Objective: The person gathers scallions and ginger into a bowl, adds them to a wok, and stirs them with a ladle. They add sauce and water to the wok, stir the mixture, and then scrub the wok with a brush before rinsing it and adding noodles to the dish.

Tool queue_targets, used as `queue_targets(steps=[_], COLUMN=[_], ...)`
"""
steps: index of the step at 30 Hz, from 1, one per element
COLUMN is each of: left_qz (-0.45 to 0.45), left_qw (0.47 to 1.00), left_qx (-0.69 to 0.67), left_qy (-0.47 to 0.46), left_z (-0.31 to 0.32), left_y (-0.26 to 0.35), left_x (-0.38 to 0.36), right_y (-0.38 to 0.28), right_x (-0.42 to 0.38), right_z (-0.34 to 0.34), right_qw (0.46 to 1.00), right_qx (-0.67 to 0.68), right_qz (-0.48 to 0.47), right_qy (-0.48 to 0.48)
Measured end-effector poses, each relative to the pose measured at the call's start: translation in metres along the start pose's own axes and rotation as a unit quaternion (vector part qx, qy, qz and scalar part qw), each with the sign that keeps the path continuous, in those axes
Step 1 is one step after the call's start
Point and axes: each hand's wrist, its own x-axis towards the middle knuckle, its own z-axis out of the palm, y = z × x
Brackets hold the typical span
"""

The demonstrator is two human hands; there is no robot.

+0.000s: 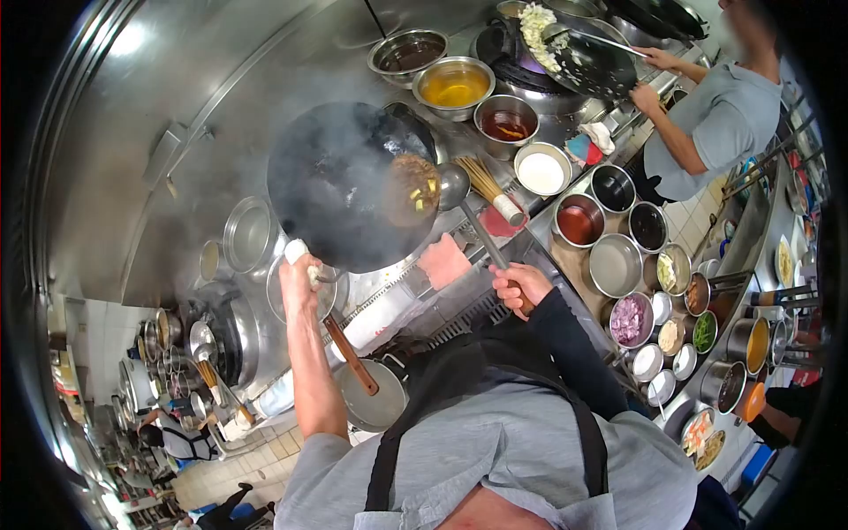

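Note:
Steam rises from a large black wok [327,194], which holds brown food with yellow pieces [415,190] at its right side. My left hand [305,269] is closed around a white cloth [296,251] at the wok's near edge. In my right hand [521,287] is the handle of a metal ladle [453,185], whose bowl is at the wok's right rim. A bamboo brush [490,190] lies just right of the ladle. Below my left hand, a wooden handle [351,355] reaches over a pot [380,402].
Bowls of liquid [455,87] stand beyond the wok. On the right are metal containers [616,265] and chopped onion [631,320]. A co-worker [724,124] tips another wok [596,66] at the upper right. A pink cloth [444,261] lies on the counter.

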Motion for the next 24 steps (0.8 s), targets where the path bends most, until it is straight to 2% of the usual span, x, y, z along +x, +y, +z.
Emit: queue_targets(steps=[4,7,16,20,24], left_qz=[0.046,0.070,0.101,0.181,0.226], left_qw=[0.998,0.997,0.991,0.980,0.965], left_qx=[0.020,0.018,0.088,0.084,0.130], left_qy=[-0.029,-0.009,-0.032,-0.024,0.009], left_z=[-0.002,0.003,0.020,0.019,0.036], left_y=[0.008,0.022,0.077,0.082,0.114], left_x=[0.012,0.017,0.015,0.034,0.008], right_y=[-0.002,-0.006,-0.011,-0.010,-0.012], right_x=[0.006,0.003,-0.011,-0.010,-0.011], right_z=[0.004,0.009,0.020,0.018,0.019], right_qw=[1.000,1.000,0.993,0.990,0.988], right_qx=[0.013,0.016,0.102,0.122,0.134], right_qz=[0.000,0.001,0.039,0.044,0.050], right_qy=[0.000,-0.012,-0.034,-0.046,-0.051])
